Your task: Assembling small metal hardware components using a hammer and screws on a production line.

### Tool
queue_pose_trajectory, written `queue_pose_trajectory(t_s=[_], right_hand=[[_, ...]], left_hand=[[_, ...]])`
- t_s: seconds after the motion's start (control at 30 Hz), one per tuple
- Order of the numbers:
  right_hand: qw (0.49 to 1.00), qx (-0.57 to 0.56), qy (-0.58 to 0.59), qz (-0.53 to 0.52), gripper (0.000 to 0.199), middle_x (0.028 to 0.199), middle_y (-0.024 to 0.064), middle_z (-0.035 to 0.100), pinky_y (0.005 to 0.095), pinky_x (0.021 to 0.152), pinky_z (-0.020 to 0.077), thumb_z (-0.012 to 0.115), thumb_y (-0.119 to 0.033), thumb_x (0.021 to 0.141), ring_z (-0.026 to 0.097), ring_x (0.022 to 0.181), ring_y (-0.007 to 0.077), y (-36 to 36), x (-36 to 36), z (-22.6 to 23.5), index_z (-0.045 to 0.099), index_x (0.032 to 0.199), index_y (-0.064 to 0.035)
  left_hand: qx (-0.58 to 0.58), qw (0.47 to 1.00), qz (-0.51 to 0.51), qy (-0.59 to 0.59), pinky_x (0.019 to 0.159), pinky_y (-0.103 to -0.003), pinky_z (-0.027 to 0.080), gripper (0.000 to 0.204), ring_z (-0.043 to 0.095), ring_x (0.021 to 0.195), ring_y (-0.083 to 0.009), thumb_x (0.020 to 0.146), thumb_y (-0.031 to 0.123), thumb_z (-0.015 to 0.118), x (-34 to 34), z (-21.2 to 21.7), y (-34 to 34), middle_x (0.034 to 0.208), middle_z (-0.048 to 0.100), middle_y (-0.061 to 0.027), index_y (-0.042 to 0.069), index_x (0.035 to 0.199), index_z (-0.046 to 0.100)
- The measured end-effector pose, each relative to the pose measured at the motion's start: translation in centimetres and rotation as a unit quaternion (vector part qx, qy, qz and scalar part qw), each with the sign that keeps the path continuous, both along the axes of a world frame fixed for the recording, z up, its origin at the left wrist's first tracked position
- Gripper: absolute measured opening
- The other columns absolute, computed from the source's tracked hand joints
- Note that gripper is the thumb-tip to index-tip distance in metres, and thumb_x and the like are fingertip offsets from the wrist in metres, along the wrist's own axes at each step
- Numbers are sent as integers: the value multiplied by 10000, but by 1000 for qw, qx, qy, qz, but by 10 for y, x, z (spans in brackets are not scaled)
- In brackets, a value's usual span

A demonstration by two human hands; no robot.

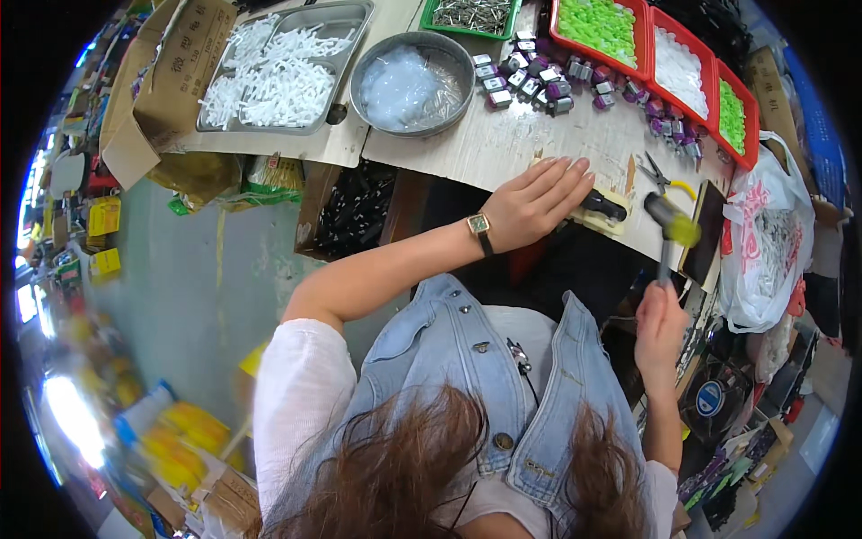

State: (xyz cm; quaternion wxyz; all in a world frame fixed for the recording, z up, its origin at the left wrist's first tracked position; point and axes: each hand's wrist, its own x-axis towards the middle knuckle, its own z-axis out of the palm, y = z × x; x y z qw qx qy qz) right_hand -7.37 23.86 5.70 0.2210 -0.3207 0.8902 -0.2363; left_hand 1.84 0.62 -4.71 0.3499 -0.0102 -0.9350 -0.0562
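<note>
My right hand [660,328] grips the handle of a small mallet [672,220] with a black and yellow head. The mallet is raised near the table's front edge and slightly blurred. My left hand [539,205] reaches across with its fingers stretched out together. It rests beside a black part [600,207] that sits on a cream-coloured block [608,225] at the edge. The fingers partly cover the block, and what lies under them is hidden. Behind the mallet lie yellow-handled pliers [680,187].
Small purple-and-silver motors [543,83] are scattered on the table [449,154]. Red trays [642,54] hold green and white pieces. A round metal pan [413,126], a metal tray [337,90] of white parts and a green tray [512,27] of metal pins stand behind. A plastic bag [763,234] hangs right.
</note>
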Motion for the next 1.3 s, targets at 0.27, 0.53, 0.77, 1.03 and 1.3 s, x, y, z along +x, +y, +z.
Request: queue_pose_trajectory(t_s=[0.27, 0.53, 0.77, 1.03, 1.3], right_hand=[[999, -6, -43, 19, 320, 521, 133, 437, 342, 454, 342, 420, -229, 1011, 485, 435, 243, 1, -5, -12, 536, 864, 30], [985, -8, -170, 30, 374, 543, 61, 440, 329, 483, 359, 389, -262, 1016, 444, 467, 175, -50, -16, 8, 502, 784, 8], [990, -2, -94, 107, 338, 548, 164, 478, 383, 479, 382, 421, -258, 1009, 530, 478, 335, -32, -6, 12, 514, 840, 20], [965, 111, -28, 236, 316, 822, 311, 591, 521, 655, 449, 464, -239, 986, 574, 786, 495, -89, -47, 46, 570, 968, 58], [910, 54, 410, 31, 263, 946, 239, 615, 513, 664, 477, 468, -257, 986, 611, 860, 421, -95, -223, -3, 516, 1116, -34]], left_hand=[[-18, 999, 51, 4, 1068, -384, 358, 517, 513, 1142, -193, 813, 178, 587, 1, 3, 8, 1184, 580, -61, 92, 1320, 535], [123, 976, 138, 119, 972, -375, 246, 638, 502, 988, -108, 643, 334, 777, 10, -22, 20, 902, 572, 66, 160, 1218, 562], [98, 982, 153, 54, 981, -400, 245, 492, 516, 1021, -109, 685, 278, 780, 14, -23, 24, 1007, 610, 47, 178, 1113, 560], [75, 993, -26, -91, 1116, -390, 297, 517, 414, 1308, -235, 830, 156, 545, -10, 14, 54, 1367, 478, -74, 105, 1341, 486], [160, 978, -90, -103, 911, -399, 398, 329, 514, 1069, -266, 758, 263, 701, -52, 39, 43, 1142, 537, -116, 156, 1044, 578]])
